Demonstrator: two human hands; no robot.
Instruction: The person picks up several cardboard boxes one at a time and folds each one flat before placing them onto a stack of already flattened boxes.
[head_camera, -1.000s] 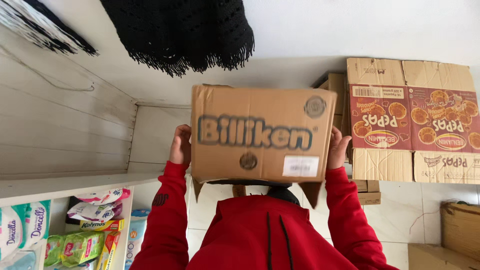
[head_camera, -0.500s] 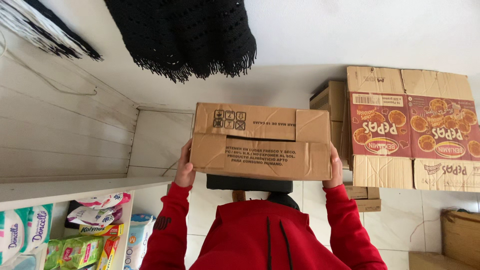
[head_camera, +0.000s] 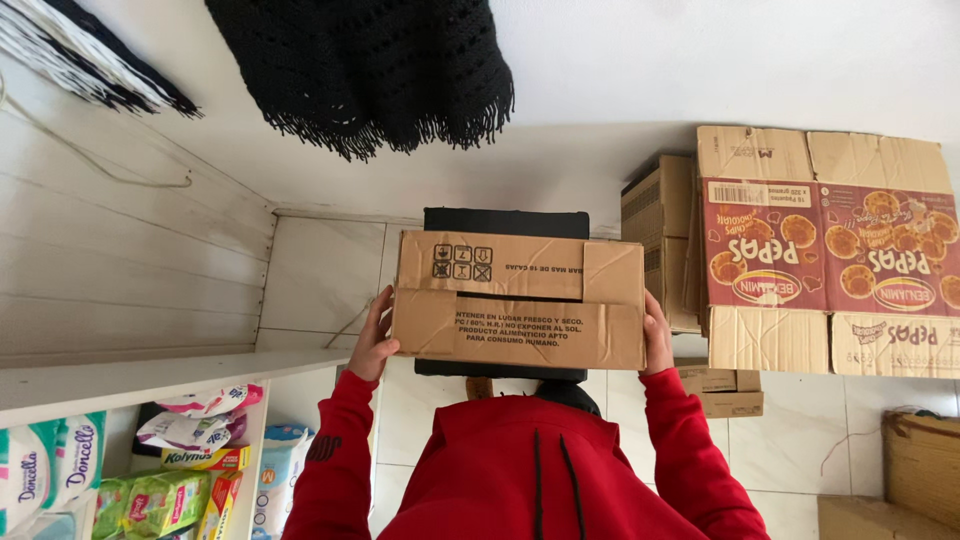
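Small storeroom, white walls and white tiled floor (head_camera: 440, 400), view appears flipped so the person's red hooded top fills the bottom centre of the frame.

Brown cardboard box (head_camera: 518, 300) sits centre frame, held up in the air, flap side toward the camera, two flaps folded shut with black print and handling symbols on them. A black rectangular object (head_camera: 505, 222) shows just behind it, sticking out above and below the box edges; can't tell what it is.

Left hand (head_camera: 372, 338) on the box's left edge, fingers (head_camera: 383, 312) wrapped onto the side, closed against the cardboard. Right hand (head_camera: 657, 335) on the box's right edge, same grip, mostly hidden by the box. Both red sleeves (head_camera: 335, 460) run down to the bottom of the frame.

Right of the box: stack of plain cardboard cartons (head_camera: 660, 235), then a big carton with red biscuit graphics (head_camera: 825, 250) in the upper right. More small cartons (head_camera: 720, 388) lower, just right of the right sleeve, and another brown box (head_camera: 915, 465) at the bottom right corner.

Left side: white shelf (head_camera: 150, 375) running across the lower left, with packets beneath it — white tissue packs (head_camera: 40, 470), green packets (head_camera: 150, 498), a crumpled white bag (head_camera: 190, 415).

Top centre: black knitted fringed cloth (head_camera: 370, 70). Top left corner: striped black and white fabric (head_camera: 80, 60). A thin cord (head_camera: 110, 170) lies against the white panelled wall at left.
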